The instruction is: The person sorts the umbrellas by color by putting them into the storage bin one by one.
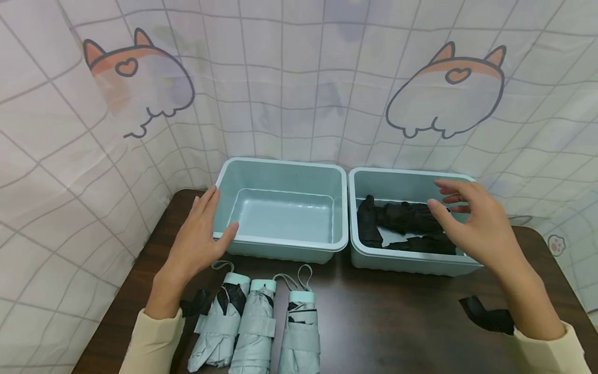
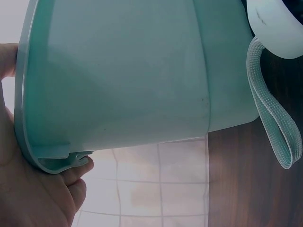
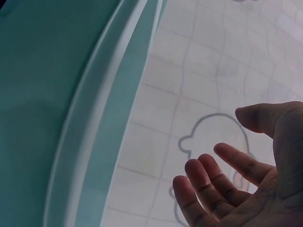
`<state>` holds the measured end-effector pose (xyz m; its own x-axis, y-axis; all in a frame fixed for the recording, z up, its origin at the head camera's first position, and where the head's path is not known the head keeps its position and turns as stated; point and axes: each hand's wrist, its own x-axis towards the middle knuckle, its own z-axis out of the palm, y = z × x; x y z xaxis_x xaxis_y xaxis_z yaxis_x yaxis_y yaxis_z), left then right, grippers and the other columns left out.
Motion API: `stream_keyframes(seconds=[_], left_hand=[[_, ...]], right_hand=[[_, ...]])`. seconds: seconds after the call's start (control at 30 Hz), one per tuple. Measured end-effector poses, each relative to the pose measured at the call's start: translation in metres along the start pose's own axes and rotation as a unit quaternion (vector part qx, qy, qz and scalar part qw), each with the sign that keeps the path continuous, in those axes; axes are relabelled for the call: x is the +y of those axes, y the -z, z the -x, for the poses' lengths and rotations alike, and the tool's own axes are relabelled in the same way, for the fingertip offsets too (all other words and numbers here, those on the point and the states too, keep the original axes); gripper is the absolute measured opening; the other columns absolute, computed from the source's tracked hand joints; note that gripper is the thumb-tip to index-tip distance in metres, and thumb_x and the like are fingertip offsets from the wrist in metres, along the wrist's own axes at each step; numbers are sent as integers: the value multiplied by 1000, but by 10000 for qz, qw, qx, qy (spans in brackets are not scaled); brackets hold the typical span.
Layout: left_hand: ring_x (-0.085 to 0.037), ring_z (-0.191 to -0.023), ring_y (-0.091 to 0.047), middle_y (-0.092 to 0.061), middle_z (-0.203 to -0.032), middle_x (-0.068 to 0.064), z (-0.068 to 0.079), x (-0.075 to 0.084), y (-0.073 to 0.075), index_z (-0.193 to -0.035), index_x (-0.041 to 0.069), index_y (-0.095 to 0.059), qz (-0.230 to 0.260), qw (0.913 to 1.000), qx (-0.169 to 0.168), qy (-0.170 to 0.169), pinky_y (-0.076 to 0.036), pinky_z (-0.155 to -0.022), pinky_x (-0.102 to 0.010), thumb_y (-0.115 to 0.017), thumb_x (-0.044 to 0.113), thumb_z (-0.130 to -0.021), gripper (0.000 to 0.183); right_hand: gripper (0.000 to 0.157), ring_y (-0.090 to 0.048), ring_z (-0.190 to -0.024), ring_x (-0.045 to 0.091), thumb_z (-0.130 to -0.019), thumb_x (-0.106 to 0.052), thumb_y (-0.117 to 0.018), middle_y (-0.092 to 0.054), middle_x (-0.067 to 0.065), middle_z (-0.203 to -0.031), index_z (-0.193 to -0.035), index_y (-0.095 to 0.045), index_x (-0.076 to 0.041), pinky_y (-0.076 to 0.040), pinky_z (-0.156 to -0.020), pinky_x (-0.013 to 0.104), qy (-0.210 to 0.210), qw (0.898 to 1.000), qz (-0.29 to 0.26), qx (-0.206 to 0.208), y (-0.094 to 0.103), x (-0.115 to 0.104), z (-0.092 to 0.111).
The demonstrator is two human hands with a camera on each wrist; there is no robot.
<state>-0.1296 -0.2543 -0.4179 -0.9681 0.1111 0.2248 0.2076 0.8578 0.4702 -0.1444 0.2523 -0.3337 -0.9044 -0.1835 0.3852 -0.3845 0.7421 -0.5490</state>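
The left hand (image 1: 193,241), fingers straight, touches the left bin (image 1: 282,248) at its left end; the right hand (image 1: 481,223), fingers loosely bent and empty, hovers at the right bin (image 1: 411,263); umbrellas (image 1: 254,330) lie nearer.

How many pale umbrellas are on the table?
3, in front of the left bin: the leftmost umbrella by the left sleeve, the middle umbrella beside it, and the rightmost umbrella slightly apart. The sleeve might hide more.
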Motion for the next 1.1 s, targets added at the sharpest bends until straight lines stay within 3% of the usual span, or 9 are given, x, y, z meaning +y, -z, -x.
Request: stream_keyframes(seconds=[0.4,0.47,0.67,0.8,1.03,1.1], left_hand=[[-51,-163,-16,-20,-177,-18,-1,1,-2,-168,2,-21,-31,10000,23,-18,-23,-128,-70,-60,44,-104,86],[-52,-163,-17,-21,-177,-19,-1,1,-1,-168,1,-22,-36,10000,32,-36,-23,-127,-71,-61,44,-104,86],[-51,-163,-17,-21,-177,-19,-1,0,-2,-168,0,-22,-37,10000,38,-46,-23,-128,-70,-61,43,-104,86],[-51,-163,-18,-22,-176,-20,0,0,-1,-167,0,-23,-27,9999,95,-68,-22,-129,-69,-61,43,-104,85],[-51,-162,-18,-23,-176,-21,0,-1,-2,-167,-1,-24,-67,9998,148,-97,-23,-129,-68,-61,43,-104,85],[-50,-163,-19,-23,-176,-21,-1,-1,-2,-167,-1,-24,-77,9998,165,-108,-22,-129,-68,-61,43,-104,86]], right_hand=[[41,-51,-103,-21,-100,-14,-72,-66,19,-126,-140,-66,-4,-38,-88,-6,-147,9994,-165,260,-5,18,22],[39,-51,-102,-21,-100,-14,-72,-68,12,-120,-137,-68,-5,-38,-88,-6,-191,9992,-145,322,-6,20,25],[30,-52,-98,-20,-100,-16,-72,-58,-30,-105,-128,-73,-5,-39,-89,-4,-191,9990,-21,403,-7,27,34],[31,-49,-102,-25,-101,-20,-71,-52,-41,-107,-130,-72,-9,-36,-89,-2,-353,9985,28,423,-5,32,40],[34,-37,-113,-32,-102,-25,-70,-50,-48,-111,-134,-73,-14,-31,-93,7,-861,9926,195,837,-3,44,51],[35,-38,-113,-29,-102,-27,-71,-63,-34,-116,-133,-73,-13,-32,-97,10,-1121,9880,306,1014,-3,47,54]])
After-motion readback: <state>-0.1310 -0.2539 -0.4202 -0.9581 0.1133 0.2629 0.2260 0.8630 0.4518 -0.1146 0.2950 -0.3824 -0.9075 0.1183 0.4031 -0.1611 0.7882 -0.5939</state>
